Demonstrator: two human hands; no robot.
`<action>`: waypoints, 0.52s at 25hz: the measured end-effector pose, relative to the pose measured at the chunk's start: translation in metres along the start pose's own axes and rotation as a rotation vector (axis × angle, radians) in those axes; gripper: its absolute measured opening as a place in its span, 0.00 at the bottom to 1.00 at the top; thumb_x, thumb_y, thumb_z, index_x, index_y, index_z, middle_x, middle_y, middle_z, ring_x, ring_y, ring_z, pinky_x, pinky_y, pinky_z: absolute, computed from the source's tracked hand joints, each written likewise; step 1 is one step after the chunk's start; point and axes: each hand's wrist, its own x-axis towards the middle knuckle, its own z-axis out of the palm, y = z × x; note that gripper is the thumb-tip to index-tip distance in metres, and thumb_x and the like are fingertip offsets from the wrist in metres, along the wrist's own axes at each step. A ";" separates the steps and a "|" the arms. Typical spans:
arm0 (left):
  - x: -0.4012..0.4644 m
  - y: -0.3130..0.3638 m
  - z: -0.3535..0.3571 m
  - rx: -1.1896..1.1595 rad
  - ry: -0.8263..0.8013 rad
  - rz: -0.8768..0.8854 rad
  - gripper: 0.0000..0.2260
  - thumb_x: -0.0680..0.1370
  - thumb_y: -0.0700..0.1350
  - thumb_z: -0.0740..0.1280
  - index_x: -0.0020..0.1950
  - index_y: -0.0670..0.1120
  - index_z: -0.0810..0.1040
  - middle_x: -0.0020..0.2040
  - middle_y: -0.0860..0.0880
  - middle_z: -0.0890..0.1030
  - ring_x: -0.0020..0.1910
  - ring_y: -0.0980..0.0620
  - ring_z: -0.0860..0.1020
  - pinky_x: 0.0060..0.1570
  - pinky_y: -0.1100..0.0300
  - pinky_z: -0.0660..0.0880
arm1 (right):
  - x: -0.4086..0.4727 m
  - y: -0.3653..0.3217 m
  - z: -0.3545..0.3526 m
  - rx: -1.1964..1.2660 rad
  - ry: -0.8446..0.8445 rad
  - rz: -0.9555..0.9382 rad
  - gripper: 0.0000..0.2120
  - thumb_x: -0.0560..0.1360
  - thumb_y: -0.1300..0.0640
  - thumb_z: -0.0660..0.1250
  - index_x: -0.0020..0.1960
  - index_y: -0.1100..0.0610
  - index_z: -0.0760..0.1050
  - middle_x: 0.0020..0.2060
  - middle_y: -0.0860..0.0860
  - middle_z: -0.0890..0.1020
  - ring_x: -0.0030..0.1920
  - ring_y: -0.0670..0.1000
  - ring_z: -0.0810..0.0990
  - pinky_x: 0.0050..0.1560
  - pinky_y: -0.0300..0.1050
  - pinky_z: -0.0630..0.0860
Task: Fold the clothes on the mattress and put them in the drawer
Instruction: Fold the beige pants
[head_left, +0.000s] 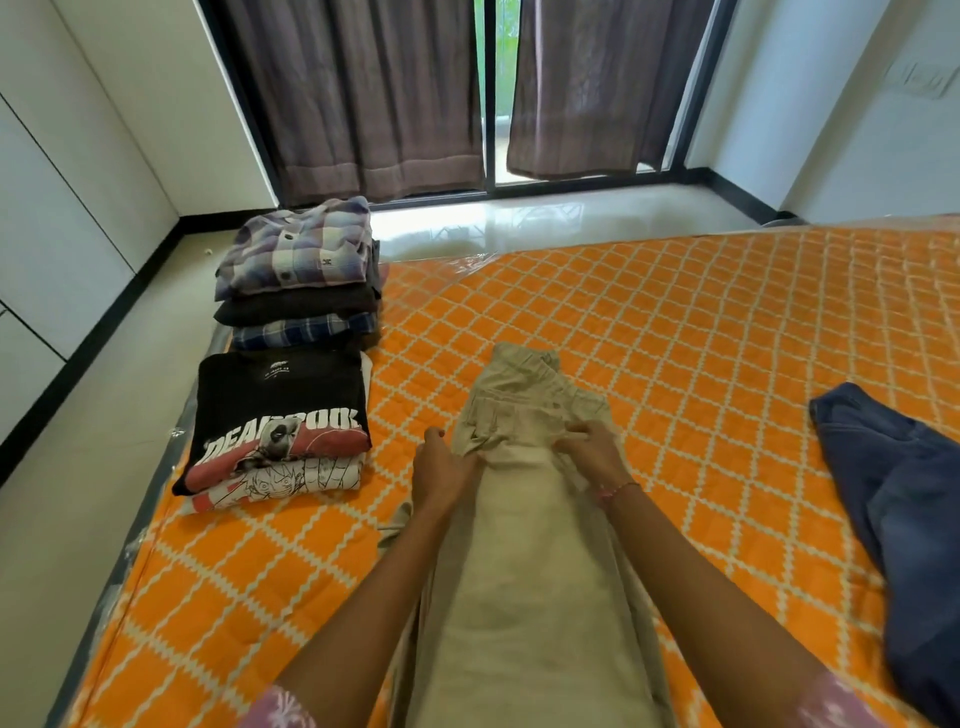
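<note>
Trousers (524, 545) of beige cloth are laid lengthwise down the centre of the frame on the orange mattress (701, 332), waistband away from the wearer. The left hand (448, 467) and right hand (592, 452) are each pinched on a side of the cloth near the hip. Seams should be aligned and creases smoothed flat before any fold — folded stacks (291, 353) sit at upper left, jeans (904, 499) lie unfolded at right. No drawer is seen.

Matt beige cloth trousers (524, 545) lie on a quilted orange fabric mattress (701, 322) under glossy clear plastic; at 3 o'clock, blue denim jeans (893, 493); at 12, polished floor tiles (493, 223).
</note>
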 end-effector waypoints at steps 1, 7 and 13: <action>0.009 0.003 0.003 -0.033 -0.078 -0.021 0.21 0.74 0.47 0.71 0.63 0.41 0.73 0.58 0.42 0.77 0.56 0.42 0.76 0.48 0.52 0.74 | 0.007 0.006 0.006 -0.069 0.011 0.050 0.08 0.70 0.64 0.71 0.48 0.56 0.79 0.43 0.54 0.79 0.46 0.53 0.77 0.46 0.46 0.72; 0.001 0.009 0.014 0.342 0.262 0.291 0.04 0.76 0.43 0.68 0.47 0.44 0.79 0.47 0.44 0.79 0.47 0.43 0.77 0.37 0.55 0.69 | 0.018 0.004 0.009 -0.118 0.084 -0.094 0.05 0.68 0.60 0.73 0.40 0.63 0.82 0.34 0.54 0.81 0.35 0.48 0.75 0.36 0.43 0.69; 0.004 0.033 0.051 0.434 0.340 0.543 0.06 0.70 0.42 0.72 0.45 0.49 0.81 0.55 0.44 0.77 0.55 0.42 0.75 0.51 0.46 0.70 | 0.023 0.032 -0.031 -0.088 0.363 -0.179 0.04 0.70 0.57 0.70 0.42 0.58 0.78 0.41 0.57 0.82 0.41 0.55 0.77 0.40 0.46 0.70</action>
